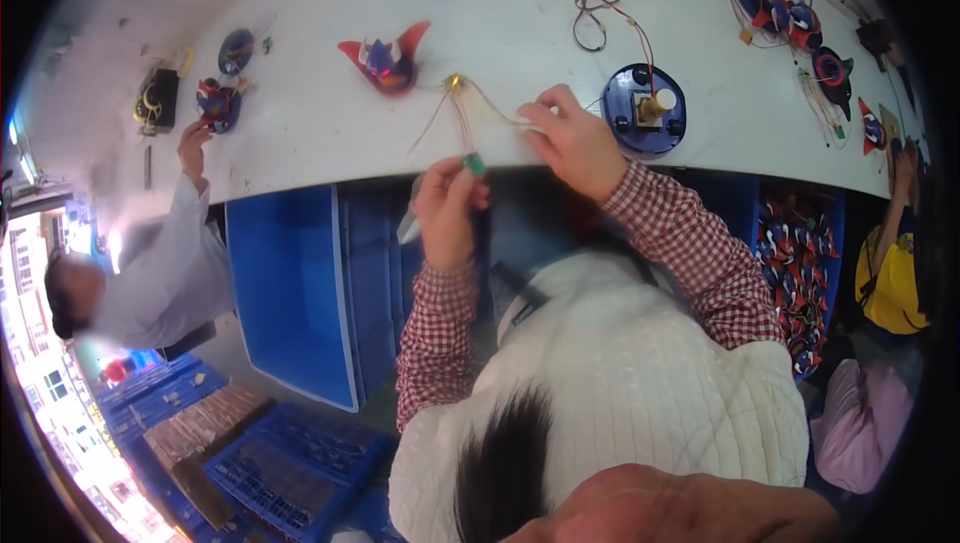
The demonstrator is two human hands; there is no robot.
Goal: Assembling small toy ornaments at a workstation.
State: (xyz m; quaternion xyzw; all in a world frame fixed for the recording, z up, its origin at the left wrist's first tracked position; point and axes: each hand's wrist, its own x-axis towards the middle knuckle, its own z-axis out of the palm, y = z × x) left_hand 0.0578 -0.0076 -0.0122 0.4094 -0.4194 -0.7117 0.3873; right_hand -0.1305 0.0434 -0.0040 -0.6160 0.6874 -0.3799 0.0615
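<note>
White worktable (330,133) spans the frame's upper half; blue bins (290,293) sit below its edge at centre-left. Round blue base with a motor (645,108) lies upper right of centre, red-and-blue winged toy part (385,58) upper centre. Right hand (575,143) rests on the table edge, fingers pinched on thin wires (470,108). Left hand (448,208), just below the edge, pinches a small green circuit board (475,163) at the wires' end.

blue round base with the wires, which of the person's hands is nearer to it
Right. The right hand rests on the table edge just left of the blue round base, pinching thin wires. The left hand is lower and farther left, off the table, holding a small green part.
</note>
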